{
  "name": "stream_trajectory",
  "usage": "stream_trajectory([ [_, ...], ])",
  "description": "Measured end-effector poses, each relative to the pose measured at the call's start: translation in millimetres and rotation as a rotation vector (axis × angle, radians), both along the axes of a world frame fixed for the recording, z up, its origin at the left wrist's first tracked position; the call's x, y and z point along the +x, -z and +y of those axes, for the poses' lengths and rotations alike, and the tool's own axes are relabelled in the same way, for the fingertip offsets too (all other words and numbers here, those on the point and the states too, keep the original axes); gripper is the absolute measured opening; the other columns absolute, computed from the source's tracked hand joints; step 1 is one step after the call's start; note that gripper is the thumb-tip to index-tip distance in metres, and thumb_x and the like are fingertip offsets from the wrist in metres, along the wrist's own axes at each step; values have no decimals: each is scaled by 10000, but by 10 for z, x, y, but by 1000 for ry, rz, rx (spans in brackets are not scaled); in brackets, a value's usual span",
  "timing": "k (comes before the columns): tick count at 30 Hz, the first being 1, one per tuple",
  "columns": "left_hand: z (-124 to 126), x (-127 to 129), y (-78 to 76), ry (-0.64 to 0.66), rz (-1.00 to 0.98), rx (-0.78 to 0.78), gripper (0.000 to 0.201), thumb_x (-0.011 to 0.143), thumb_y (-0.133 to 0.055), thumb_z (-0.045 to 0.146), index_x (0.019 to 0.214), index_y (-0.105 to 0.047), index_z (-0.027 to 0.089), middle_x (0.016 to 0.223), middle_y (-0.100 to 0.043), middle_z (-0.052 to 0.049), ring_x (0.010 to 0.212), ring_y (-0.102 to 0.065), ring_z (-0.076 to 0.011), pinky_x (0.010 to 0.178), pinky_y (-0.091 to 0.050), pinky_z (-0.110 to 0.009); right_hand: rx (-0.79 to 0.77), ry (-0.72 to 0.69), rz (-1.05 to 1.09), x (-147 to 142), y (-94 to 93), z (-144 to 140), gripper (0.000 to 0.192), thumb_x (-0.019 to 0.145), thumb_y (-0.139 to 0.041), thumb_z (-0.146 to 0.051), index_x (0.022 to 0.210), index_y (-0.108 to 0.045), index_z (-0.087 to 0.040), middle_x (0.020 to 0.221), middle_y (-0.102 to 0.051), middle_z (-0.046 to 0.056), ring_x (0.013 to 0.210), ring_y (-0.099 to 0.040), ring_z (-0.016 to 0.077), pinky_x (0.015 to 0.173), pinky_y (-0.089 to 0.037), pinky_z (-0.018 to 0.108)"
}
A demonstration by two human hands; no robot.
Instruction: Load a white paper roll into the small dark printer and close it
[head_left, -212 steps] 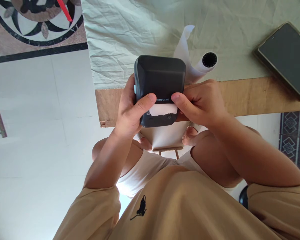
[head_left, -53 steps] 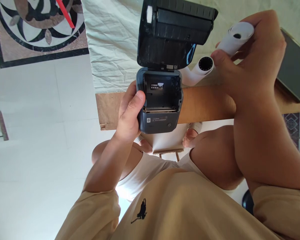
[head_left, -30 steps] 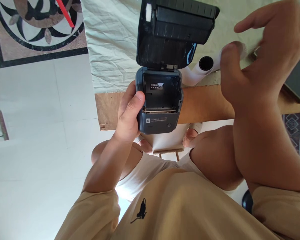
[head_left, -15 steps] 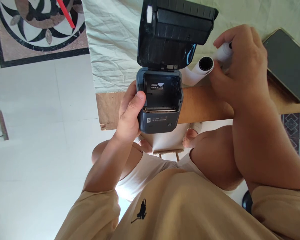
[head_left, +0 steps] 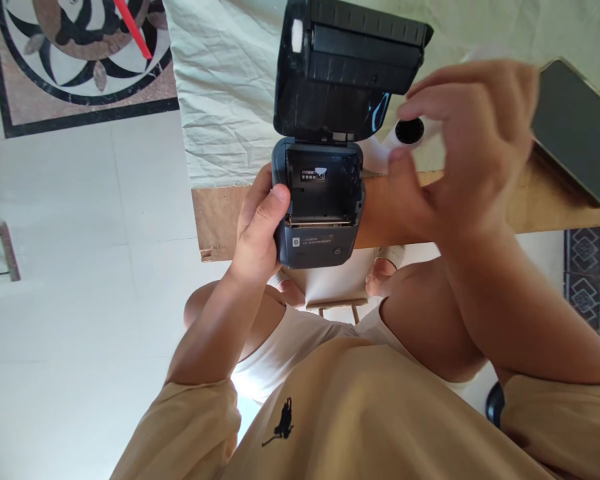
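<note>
- Pale floor tiles [head_left: 80, 280] lie left of the tabletop [head_left: 220, 220], whose near edge is bare wood; a light green cloth [head_left: 225, 100] covers the rest.
- The printer [head_left: 320, 200] is held over the near edge, just right of the near left corner. Its lid [head_left: 350, 67] is swung up and back, leaving the bay [head_left: 325, 190] exposed.
- The left hand [head_left: 260, 230] is clamped around the printer's left side, thumb on top.
- The right hand [head_left: 473, 147] is blurred. Its thumb and fingers stand either side of the roll [head_left: 409, 131]; I cannot tell whether they press on it.
- That roll sits by the near edge, right of the printer, dark core facing up, loose paper bending leftward.
- The phone [head_left: 580, 133] lies farther right, overlapping the bare wood.
- The step in hand looks like taking hold of the roll. Best to pinch its outer wall with 2 or more fingers, so the paper does not unwind.
- Fingertips are near the lid's right corner, so a knock seems possible; the left grip should stay firm.
</note>
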State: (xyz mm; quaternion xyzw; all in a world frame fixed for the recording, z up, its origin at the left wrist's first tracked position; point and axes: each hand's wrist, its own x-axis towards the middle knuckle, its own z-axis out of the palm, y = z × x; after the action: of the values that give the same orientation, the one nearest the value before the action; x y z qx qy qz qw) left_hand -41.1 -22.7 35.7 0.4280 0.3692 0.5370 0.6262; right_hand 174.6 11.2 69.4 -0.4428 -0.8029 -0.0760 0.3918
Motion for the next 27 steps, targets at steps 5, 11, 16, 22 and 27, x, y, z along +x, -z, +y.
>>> stream_trajectory([
  [5,-1,40,-7,-57,15,3,402,874,-466,575,1012,-629,234,978,-678,-78,1206,-588,-282,946,-513,-430,-339,112,-97,-154,16,-57,379,809,-523,-236,1185,-484,-234,1303,-573,76,1204,-555,298,952,-471,479],
  [11,-5,33,-8,-42,22,-10,443,870,-471,580,1062,-628,214,973,-679,-86,1184,-603,-289,918,-523,-428,-448,41,-27,-135,69,-14,294,794,-511,-154,1071,-485,-246,1156,-578,72,1052,-585,241,916,-470,425],
  [16,-6,22,-3,-28,-4,-12,429,873,-478,569,1061,-628,213,983,-685,-88,1171,-610,-287,916,-525,-428,-411,11,6,-127,153,16,336,774,-514,-142,1095,-475,-231,1104,-592,55,979,-577,207,892,-458,415],
  [22,-19,22,-39,-11,17,-32,461,883,-465,574,1097,-625,198,970,-686,-90,1168,-617,-284,901,-533,-412,-464,17,-19,-121,165,12,245,805,-503,-187,1043,-474,-237,1066,-570,61,958,-553,195,858,-482,387],
  [27,-13,18,-28,-23,-4,-17,400,878,-492,545,1068,-630,221,1018,-687,-79,1171,-617,-265,919,-527,-401,-380,29,12,-125,175,8,168,838,-507,-224,1002,-532,-253,1020,-470,70,949,-534,195,860,-490,411],
])
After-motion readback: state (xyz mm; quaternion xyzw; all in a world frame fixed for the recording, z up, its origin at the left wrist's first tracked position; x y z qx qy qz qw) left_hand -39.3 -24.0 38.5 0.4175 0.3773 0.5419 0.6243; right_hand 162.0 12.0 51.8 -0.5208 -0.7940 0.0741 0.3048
